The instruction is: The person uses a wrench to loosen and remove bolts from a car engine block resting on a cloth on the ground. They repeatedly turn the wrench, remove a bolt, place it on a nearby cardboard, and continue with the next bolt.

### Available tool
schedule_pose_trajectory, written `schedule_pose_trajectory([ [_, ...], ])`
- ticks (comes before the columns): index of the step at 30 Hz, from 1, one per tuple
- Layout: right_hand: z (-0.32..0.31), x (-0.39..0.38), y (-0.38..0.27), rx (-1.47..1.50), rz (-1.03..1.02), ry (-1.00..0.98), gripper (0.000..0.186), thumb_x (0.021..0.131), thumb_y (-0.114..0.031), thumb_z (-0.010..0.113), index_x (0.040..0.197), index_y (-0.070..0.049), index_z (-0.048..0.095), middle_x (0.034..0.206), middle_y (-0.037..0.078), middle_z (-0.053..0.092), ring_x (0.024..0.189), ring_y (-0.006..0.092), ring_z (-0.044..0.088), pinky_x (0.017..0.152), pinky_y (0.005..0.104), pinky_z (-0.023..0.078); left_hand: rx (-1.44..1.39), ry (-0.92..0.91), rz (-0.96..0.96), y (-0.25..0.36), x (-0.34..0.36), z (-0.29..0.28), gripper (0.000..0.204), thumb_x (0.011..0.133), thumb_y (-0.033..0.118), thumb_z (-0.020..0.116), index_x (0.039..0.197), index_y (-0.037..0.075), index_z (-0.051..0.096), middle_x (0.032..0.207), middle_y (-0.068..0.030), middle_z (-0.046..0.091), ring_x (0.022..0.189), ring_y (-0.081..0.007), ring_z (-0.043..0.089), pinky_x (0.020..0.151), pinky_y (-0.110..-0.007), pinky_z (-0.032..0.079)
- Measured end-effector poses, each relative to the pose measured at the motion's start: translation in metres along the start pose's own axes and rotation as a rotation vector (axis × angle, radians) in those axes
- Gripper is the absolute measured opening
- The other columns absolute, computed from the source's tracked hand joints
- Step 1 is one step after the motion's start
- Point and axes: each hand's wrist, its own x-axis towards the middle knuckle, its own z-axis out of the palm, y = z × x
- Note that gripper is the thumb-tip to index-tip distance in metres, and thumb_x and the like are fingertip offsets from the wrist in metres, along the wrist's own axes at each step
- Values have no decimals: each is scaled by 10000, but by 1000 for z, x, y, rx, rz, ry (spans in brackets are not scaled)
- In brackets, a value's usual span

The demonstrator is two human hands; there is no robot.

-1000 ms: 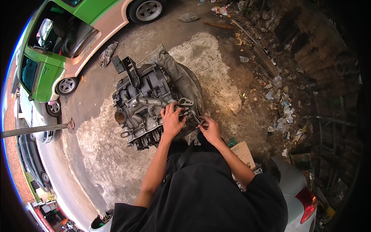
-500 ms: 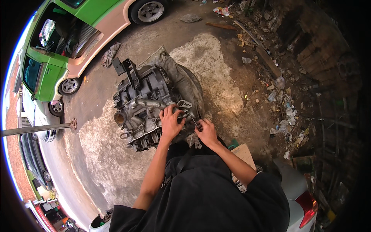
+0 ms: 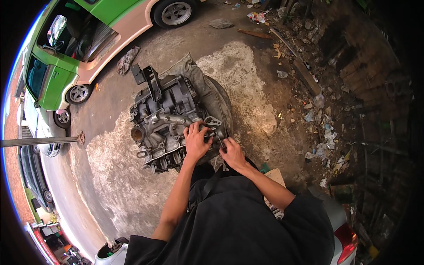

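An engine block [image 3: 170, 101] of dull grey metal lies in front of me, its curved pipe casting and ports facing up. At its near right edge rests my left hand [image 3: 196, 142], fingers bent and thumb curled in around a small part that they mostly hide. My right hand [image 3: 232, 154] is closed on the near end of a thin metal wrench [image 3: 221, 139]. The wrench's far end meets the engine's edge beside my left fingertips; its head is too small to make out. Just beyond the left hand, a metal lifting eye [image 3: 213, 121] sticks out from the engine.
Under the engine are a grey cloth [image 3: 201, 79] and a tyre [image 3: 224, 95]. A green and cream van [image 3: 128, 26] stands at the far left. Rubbish [image 3: 327, 139] and wooden planks [image 3: 307, 77] lie to the right. A silver car with a red tail light [image 3: 346, 238] is close at my right.
My right hand has swung slightly left and nearer to me, turning the wrench to a steeper angle. The left hand stays at the same spot on the engine.
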Motion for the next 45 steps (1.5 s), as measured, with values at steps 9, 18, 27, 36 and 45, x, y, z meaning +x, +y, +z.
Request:
schedule_pose_trajectory([
  [9,-7,1,-9,-4,-10,44,220,947,-45,702,1124,78,655,1038,214,588,914,450,650,777,494,531,-5,-2,3,-1,-1,1,303,793,244,808,1067,127,750,1333,-85,589,1307,-299,512,1124,-493,316],
  [18,-21,11,-47,43,-107,140,241,995,-50,652,1229,6,669,1171,211,619,966,450,693,830,493,568,-8,-16,-9,-5,-2,3,342,770,269,821,1091,166,762,1375,-91,593,1324,-312,515,1130,-499,315],
  [27,-10,80,-49,187,-123,189,285,1004,-106,676,1262,15,673,1136,212,665,977,437,693,830,494,567,15,-42,-10,-3,-2,2,435,740,243,835,1136,89,740,1385,-103,571,1333,-313,502,1140,-504,315],
  [36,7,110,-50,26,-110,124,231,1019,-145,653,1141,48,692,1074,232,693,957,462,683,822,481,570,51,18,3,-2,-3,5,465,734,265,837,1154,86,744,1387,-119,577,1330,-311,508,1143,-501,317],
  [45,-27,49,-35,211,-40,282,201,1052,-111,664,1103,83,678,1009,156,682,811,225,772,665,339,602,-13,-18,-43,0,-1,1,378,723,247,845,1082,156,767,1346,-71,589,1302,-293,524,1129,-491,320],
])
